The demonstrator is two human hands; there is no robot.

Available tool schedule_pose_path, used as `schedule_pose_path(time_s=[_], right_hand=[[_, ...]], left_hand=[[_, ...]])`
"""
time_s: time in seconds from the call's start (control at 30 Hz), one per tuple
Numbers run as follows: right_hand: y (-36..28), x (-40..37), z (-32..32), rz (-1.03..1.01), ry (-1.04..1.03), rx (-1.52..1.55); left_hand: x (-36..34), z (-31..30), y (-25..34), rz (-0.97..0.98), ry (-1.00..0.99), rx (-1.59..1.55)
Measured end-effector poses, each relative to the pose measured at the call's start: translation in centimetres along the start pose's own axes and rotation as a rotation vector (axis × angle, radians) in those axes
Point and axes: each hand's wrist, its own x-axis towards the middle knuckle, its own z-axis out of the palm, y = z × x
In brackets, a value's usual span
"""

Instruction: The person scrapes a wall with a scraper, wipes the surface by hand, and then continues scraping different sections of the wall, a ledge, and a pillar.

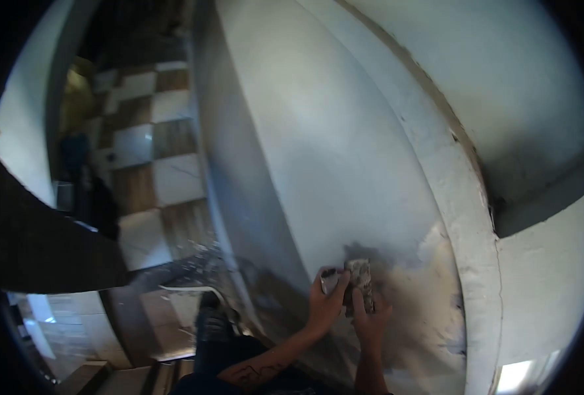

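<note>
In front of the lower wall, my left hand (326,304) is closed around a small pale flat piece (330,282) with a dark spot on it. My right hand (372,324) grips a flat rectangular piece (359,276), mottled grey and brown as if smeared. The two pieces are side by side, and my left fingertips reach the rectangular one's edge. Their exact kind is too blurred to tell. Behind both hands is the pale wall (345,178), patched brown and grey near them.
A ledge (430,151) with a rough brown edge runs along the wall. Down to the left lies a checkered tile floor (179,176) with bits of debris. My shoe (213,322) stands beside the wall's foot. Steps (117,380) show at the bottom.
</note>
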Motion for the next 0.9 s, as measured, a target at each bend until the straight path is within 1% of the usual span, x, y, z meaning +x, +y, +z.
schedule_pose_path(time_s=[0.03,0.07,0.13,0.17,0.2,0.23,0.27,0.33,0.37,0.4,0.43,0.47,0.53,0.57,0.63,0.67,0.73,0.8,0.83,0.9], right_hand=[[0.4,-0.3,1.1,0.062,-0.106,-0.017],[0.1,-0.6,2.2,0.041,-0.132,0.041],[-0.7,-0.8,3.6,-0.044,-0.27,0.003],[-1.1,-0.9,4.2,-0.063,-0.281,0.04],[-1.6,-1.1,4.7,-0.096,-0.313,-0.012],[-1.9,-1.4,5.1,-0.127,-0.338,-0.069],[-1.8,-1.7,5.4,-0.141,-0.337,-0.043],[-2.1,-1.9,5.7,-0.231,-0.392,-0.044],[-2.5,-2.0,5.5,-0.241,-0.387,-0.028],[-3.0,-1.9,5.0,-0.198,-0.475,0.003],[-3.3,-2.0,4.6,-0.156,-0.563,0.032],[-3.3,-2.1,4.3,-0.163,-0.559,0.047],[-2.8,-2.3,3.8,0.02,-0.732,0.215],[-2.8,-2.4,3.4,0.01,-0.725,0.228],[-3.3,-2.6,2.5,0.022,-0.693,0.405],[-3.9,-2.7,1.9,0.013,-0.688,0.412],[-5.9,-3.1,0.3,0.308,-0.665,0.562],[-6.1,-3.1,-0.7,0.312,-0.627,0.552],[-6.1,-3.1,-1.1,0.328,-0.592,0.536],[-5.9,-3.2,-1.7,0.313,-0.544,0.567]], left_hand=[[0.1,-1.4,0.3,-0.034,0.039,0.003],[0.4,-3.0,0.1,0.017,0.07,0.032],[1.3,-6.1,-0.4,0.097,0.098,0.236],[1.3,-7.6,-0.1,0.022,0.073,0.233],[1.3,-8.6,0.3,0.053,0.088,0.249],[1.3,-9.6,0.6,0.034,0.097,0.244],[1.4,-10.6,0.6,0.012,0.104,0.236],[1.1,-11.8,2.4,0.071,0.086,0.256],[0.7,-12.2,3.2,-0.008,0.092,0.266],[0.2,-12.3,4.2,-0.089,0.102,0.277],[0.5,-13.4,4.1,-0.06,0.033,0.312],[0.0,-13.8,4.6,-0.048,0.035,0.322],[-1.6,-13.4,6.9,-0.103,-0.053,0.318],[-1.6,-14.2,6.7,-0.087,-0.118,0.34],[-2.4,-13.9,7.3,-0.092,-0.13,0.341],[-2.7,-13.8,7.4,-0.113,-0.138,0.331],[-2.8,-13.5,7.1,-0.115,-0.172,0.301],[-3.0,-12.9,7.0,-0.13,-0.245,0.323],[-3.0,-12.4,7.0,-0.121,-0.251,0.331],[-3.3,-11.3,6.7,-0.177,-0.225,0.376]])
